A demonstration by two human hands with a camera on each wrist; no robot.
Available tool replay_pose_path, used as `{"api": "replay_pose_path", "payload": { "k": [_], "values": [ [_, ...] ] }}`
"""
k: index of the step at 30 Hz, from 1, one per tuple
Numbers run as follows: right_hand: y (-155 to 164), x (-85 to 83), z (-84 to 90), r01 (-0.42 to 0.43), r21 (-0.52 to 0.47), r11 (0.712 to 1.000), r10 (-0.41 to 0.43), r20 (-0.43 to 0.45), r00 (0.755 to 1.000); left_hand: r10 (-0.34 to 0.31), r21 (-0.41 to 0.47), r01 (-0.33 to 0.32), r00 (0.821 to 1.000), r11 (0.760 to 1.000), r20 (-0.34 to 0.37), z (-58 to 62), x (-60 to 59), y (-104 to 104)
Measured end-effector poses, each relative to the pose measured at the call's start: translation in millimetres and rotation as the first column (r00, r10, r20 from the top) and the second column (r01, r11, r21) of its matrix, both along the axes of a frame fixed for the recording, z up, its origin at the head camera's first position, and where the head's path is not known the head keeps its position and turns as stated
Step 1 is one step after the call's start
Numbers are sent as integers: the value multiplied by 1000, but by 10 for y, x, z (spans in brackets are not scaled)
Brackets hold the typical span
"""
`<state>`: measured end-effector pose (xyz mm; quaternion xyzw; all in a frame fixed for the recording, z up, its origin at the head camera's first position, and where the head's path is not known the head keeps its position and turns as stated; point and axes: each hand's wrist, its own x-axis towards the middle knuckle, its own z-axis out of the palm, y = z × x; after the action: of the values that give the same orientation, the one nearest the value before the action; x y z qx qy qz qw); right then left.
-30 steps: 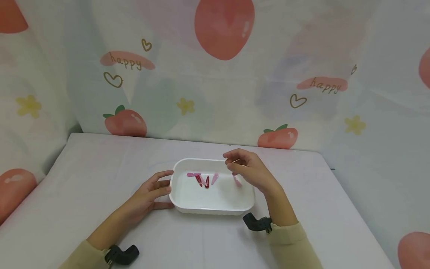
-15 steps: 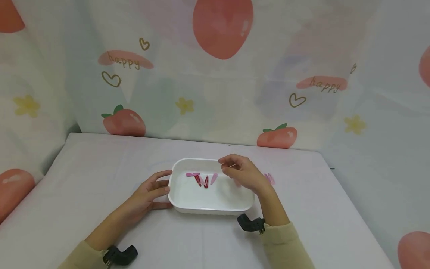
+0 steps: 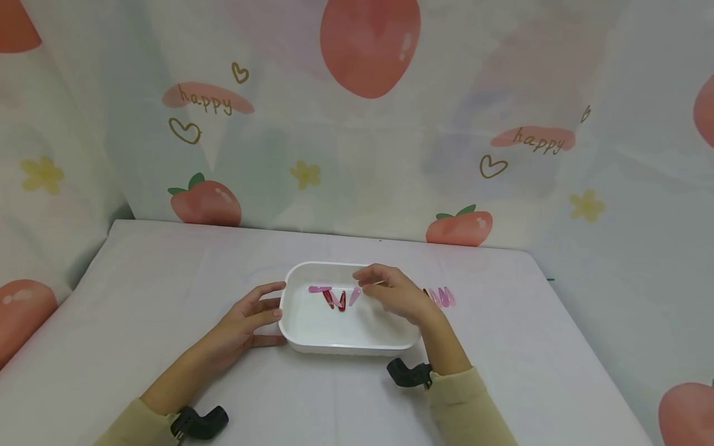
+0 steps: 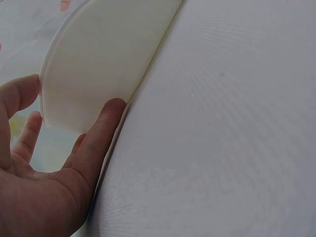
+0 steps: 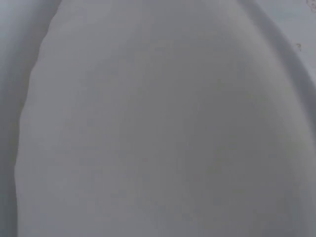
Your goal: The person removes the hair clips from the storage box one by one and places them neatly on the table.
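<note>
The white table [image 3: 535,334] is backed and flanked by pale hangings [image 3: 379,161], on which reddish fruits [image 3: 206,204], yellow flowers [image 3: 305,175], outlined hearts [image 3: 493,157] and the word "happy" [image 3: 206,100] are printed.

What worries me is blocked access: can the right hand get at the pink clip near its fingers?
Probably yes: the right hand hovers over the tray, its fingers close to the pink clip, with nothing visible between them.
</note>
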<state>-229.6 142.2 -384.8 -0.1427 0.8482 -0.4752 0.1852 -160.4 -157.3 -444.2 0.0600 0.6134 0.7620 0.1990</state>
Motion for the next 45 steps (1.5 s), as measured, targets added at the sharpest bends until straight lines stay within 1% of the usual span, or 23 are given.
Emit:
{"api": "replay_pose_path", "payload": {
  "k": [4, 6, 7, 9, 11, 13, 15, 17, 19, 22, 27, 29, 30, 33, 37, 39, 40, 42, 45],
  "values": [
    [-68, 8, -21, -65, -101, 993, 74, 84, 994, 4, -12, -4, 1000, 1000, -1, -7, 0, -3],
    [-93, 12, -33, -92, -111, 990, 101, 84, 991, 5, -18, -5, 1000, 1000, -1, -9, -1, -4],
    [-101, 15, -34, -95, -101, 990, 102, 68, 992, 5, -19, -5, 1000, 1000, -1, -10, -2, -4],
    [-101, 18, -41, -78, -46, 996, 79, 9, 997, 4, -14, -4, 1000, 1000, -1, -10, -5, -5],
    [-90, 17, -48, -46, 29, 999, 48, -73, 996, 2, -7, -2, 1000, 1000, 0, -9, -8, -5],
    [-73, 13, -60, -9, 121, 993, 27, -154, 988, 0, -4, 0, 1000, 1000, -1, -10, -10, -5],
    [-63, 6, -85, 5, 191, 982, 34, -203, 979, 1, -4, -1, 1000, 1000, -1, -11, -11, -5],
    [-64, 0, -121, -10, 228, 974, 60, -214, 975, 5, -4, -5, 1000, 1000, 1, -13, -12, -6],
    [-79, 1, -156, -41, 244, 969, 93, -206, 974, 7, -2, -7, 1000, 1000, 2, -17, -12, -8],
    [-112, 12, -207, -55, 271, 961, 110, -192, 975, 9, 0, -9, 1000, 1000, 5, -18, -12, -7],
    [-166, 32, -278, -8, 387, 922, 105, -228, 968, 13, -1, -12, 1000, 1000, 11, -7, -5, 1],
    [-172, 38, -289, 8, 417, 909, 104, -245, 964, 10, 2, -10, 1000, 1000, 10, -2, -2, 3],
    [-172, 39, -290, 16, 420, 908, 97, -247, 964, 8, 3, -8, 1000, 1000, 9, 1, 0, 3],
    [-161, 33, -275, 35, 384, 923, 77, -273, 959, 0, 5, 0, 1000, 1000, 4, 1, 1, 1],
    [-128, 2, -242, 79, 292, 953, 13, -303, 953, -5, 1, 5, 1000, 1000, 1, 1, 3, 0],
    [-105, -16, -217, 96, 232, 968, -22, -299, 954, -5, 0, 5, 1000, 1000, -1, 1, 3, 0],
    [-94, -20, -199, 99, 195, 976, -40, -284, 958, -5, -1, 5, 1000, 1000, -3, 1, 3, 0],
    [-75, -25, -162, 100, 100, 990, -75, -227, 971, -4, -4, 4, 1000, 1000, -4, 0, 3, -1],
    [-60, -31, -120, 102, -60, 993, -108, -112, 988, -2, -8, 2, 1000, 1000, -4, -2, 5, -3]
  ]
}}
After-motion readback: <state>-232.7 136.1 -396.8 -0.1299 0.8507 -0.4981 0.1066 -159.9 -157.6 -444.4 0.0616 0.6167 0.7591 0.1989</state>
